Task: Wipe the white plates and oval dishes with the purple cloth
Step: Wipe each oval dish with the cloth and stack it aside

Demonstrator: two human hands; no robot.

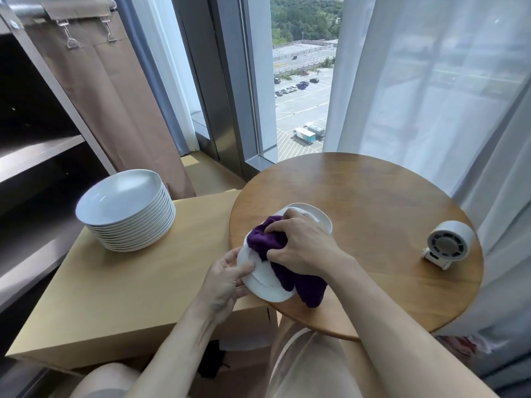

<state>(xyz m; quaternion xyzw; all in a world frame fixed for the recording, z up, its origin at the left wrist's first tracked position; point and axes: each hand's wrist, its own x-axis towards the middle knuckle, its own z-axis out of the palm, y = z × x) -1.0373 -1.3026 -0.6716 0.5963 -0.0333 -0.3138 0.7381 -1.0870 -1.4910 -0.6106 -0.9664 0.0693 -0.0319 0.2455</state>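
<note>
One round wooden table point(373, 202) fills the right side by the window. One pale tan box point(129, 282) stands just left of it, its top a little lower. On the far left part of the box sits a single stack of white plates point(126, 208). Eleven or so rims can be counted, though the lowest ones blur together.

One white oval dish point(264, 280) is held over the near left edge of the table. It is tilted, with its face turned up towards the camera and its long axis running from near left to far right.

One purple cloth point(267, 239) is bunched on the middle of the dish, and its loose end trails over the near rim onto the table edge.

The right hand point(301, 242) has its fingers curled round the bunched cloth and presses it against the dish. The left hand point(224, 280) pinches the near-left rim, thumb on the face and fingers underneath.

One small white fan point(448, 242) stands near the right edge of the table, well apart from the dish.
</note>
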